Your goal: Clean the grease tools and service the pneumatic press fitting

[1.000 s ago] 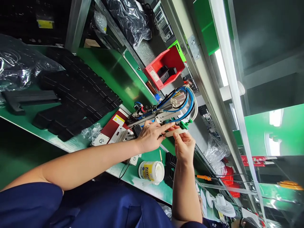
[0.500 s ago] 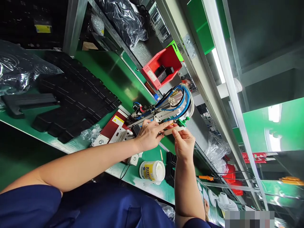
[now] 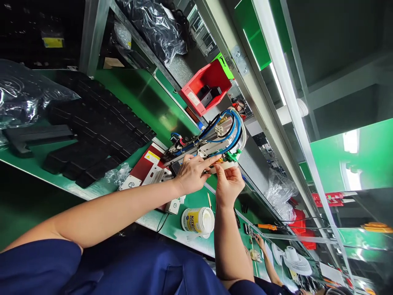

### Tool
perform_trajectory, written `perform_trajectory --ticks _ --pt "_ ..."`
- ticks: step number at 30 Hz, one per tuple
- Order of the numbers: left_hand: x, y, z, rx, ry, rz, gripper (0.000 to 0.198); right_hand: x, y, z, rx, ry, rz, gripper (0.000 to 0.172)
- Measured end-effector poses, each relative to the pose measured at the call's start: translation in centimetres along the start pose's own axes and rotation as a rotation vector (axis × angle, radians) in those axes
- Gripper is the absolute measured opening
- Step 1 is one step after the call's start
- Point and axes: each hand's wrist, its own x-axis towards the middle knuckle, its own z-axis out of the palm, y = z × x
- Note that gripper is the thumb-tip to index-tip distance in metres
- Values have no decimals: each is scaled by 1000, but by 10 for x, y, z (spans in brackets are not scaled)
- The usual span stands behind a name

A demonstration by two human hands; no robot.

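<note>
Strip (image 3: 229, 165) partly behind right hand (image 3: 229, 186)

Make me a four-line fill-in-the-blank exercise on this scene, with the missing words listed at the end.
1. The left hand stretches its ____ finger toward the small green part.
2. The right hand pinches the pale strip between fingers and ____.
3. The open bin with dark parts inside is coloured ____.
4. The large lettering on the white tub begins with the letter ____.

Missing words: index; thumb; red; K.
</note>
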Motion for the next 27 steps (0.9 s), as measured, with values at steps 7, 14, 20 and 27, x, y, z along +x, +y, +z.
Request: perform_trajectory --ticks 7,14,20,27 --pt "0 1 0 11 28 14 68 26 -7 -31 96 -518 152 29" --pt "-3 -5 3 22 22 23 69 6 4 -10 171 -219 127 27" --pt "-14 -18 8 45 37 -8 70 -9 11 5 116 -178 160 28" --pt "-15 -19 12 59 62 -14 72 3 8 -11 165 -373 212 31"
